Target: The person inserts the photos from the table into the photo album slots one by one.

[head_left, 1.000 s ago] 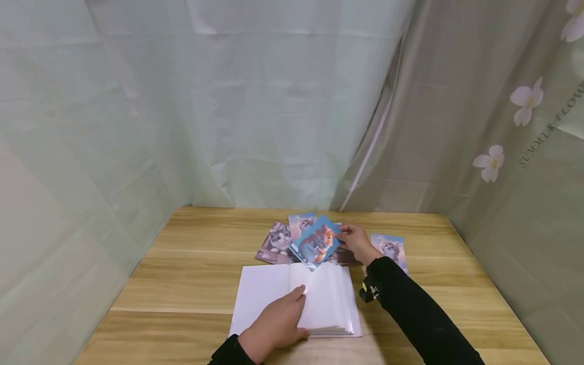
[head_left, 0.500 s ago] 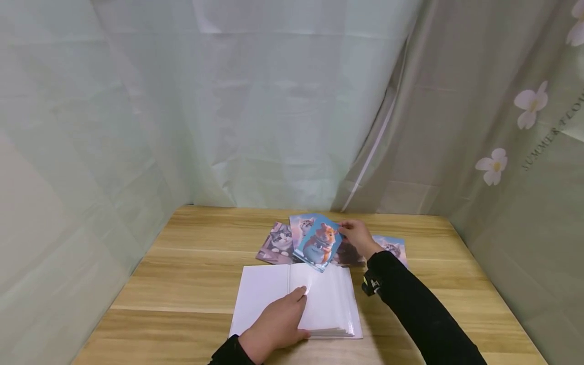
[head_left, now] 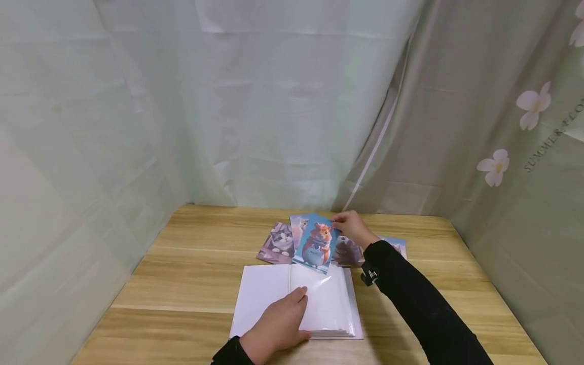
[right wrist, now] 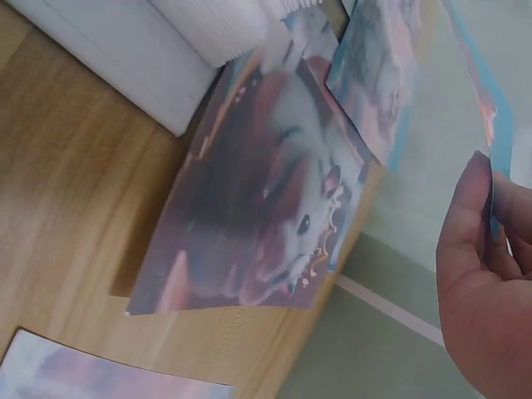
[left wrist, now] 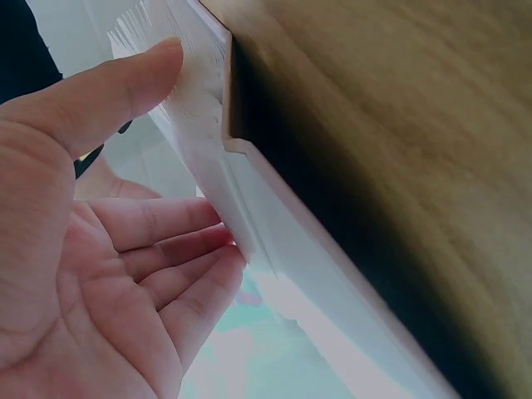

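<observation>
A white photo album (head_left: pixel 264 286) lies open on the wooden table, with clear plastic sleeves on its right side. My left hand (head_left: pixel 279 318) rests across its lower middle. In the left wrist view, the thumb (left wrist: pixel 150 79) lies against the sleeves' edges while the other fingers extend to the pages. My right hand (head_left: pixel 357 229) pinches a blue hamster picture card (head_left: pixel 317 245) by its upper right corner. That card is raised, and its lower edge overlaps the album's top in the head view. The right wrist view shows it edge-on between thumb and fingers.
Behind the album lie a kitten card (head_left: pixel 279 242), a pale blue-pink cat card (head_left: pixel 298 223) and a dark animal card (right wrist: pixel 274 183). Another card (head_left: pixel 398 245) lies at the right, partly behind the sleeve. A fabric curtain (head_left: pixel 292 101) surrounds the table (head_left: pixel 182 289).
My right hand has moved slightly up and left, turning the hamster card more upright and uncovering more of the dark card. The left hand has stayed on the album.
</observation>
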{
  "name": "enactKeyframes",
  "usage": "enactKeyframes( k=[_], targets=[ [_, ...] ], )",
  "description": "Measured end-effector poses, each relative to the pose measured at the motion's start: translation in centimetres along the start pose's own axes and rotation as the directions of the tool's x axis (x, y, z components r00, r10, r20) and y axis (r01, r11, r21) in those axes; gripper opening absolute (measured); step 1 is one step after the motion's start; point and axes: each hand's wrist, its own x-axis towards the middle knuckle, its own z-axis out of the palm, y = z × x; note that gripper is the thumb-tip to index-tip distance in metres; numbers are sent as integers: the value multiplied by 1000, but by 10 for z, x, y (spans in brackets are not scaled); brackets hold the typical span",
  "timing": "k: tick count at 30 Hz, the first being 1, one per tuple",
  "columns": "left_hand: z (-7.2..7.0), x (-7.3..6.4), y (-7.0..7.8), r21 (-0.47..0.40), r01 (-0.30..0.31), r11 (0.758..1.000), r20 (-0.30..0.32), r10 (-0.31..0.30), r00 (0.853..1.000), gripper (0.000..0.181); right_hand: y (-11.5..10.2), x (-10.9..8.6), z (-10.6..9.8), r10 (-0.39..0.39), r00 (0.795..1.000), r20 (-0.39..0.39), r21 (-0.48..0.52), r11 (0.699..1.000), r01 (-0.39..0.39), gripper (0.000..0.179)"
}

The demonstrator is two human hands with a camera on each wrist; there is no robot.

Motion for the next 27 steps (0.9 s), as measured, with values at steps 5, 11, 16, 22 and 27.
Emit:
enactKeyframes(
  k=[5, 11, 16, 22, 27],
  targets=[
    [-2, 0, 2, 4, 6, 1000, -3, -6, 1000, 77, -5, 1, -2, 7, 999, 33, -19, 1000, -7, 24],
    [-3, 0, 3, 16, 8, 1000, 1, -8, 1000, 77, -17, -1, -5, -22, 998, 62, -87, 996, 27, 21],
    [-3, 0, 4, 18, 11, 1000, 4, -11, 1000, 78, -25, 0, -7, -29, 996, 82, -123, 992, 39, 19],
    [0, 0, 4, 14, 17, 1000, -3, -17, 1000, 79, -30, 3, -6, -30, 994, 104, -159, 986, 46, 17],
    [1, 0, 4, 21, 11, 1000, -10, -11, 1000, 79, -33, 6, -7, -32, 992, 120, -177, 983, 54, 16]
  ],
)
